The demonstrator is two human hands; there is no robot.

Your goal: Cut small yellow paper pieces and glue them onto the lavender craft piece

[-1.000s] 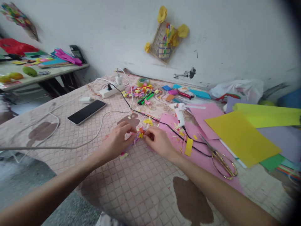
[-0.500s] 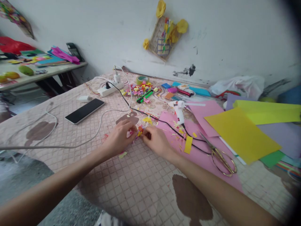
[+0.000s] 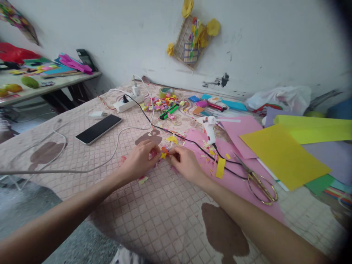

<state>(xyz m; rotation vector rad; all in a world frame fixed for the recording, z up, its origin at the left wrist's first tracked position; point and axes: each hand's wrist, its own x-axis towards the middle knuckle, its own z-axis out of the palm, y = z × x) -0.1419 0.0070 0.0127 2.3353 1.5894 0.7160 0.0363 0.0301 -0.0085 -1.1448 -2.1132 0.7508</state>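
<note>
Small cluster of flat orange and yellow craft pieces (image 3: 164, 153) between our left hand (image 3: 141, 158) and right hand (image 3: 185, 163)

We have it straight ahead, over the pale grid-patterned surface (image 3: 154, 209), with the right fingertips seemingly a little nearer. Both our hands curl inward, thumbs and fingers drawn close, but we cannot tell whether either grips it. Nor can we make out its long axis. We see an orange piece just beyond a yellow, petal-like one.
</note>
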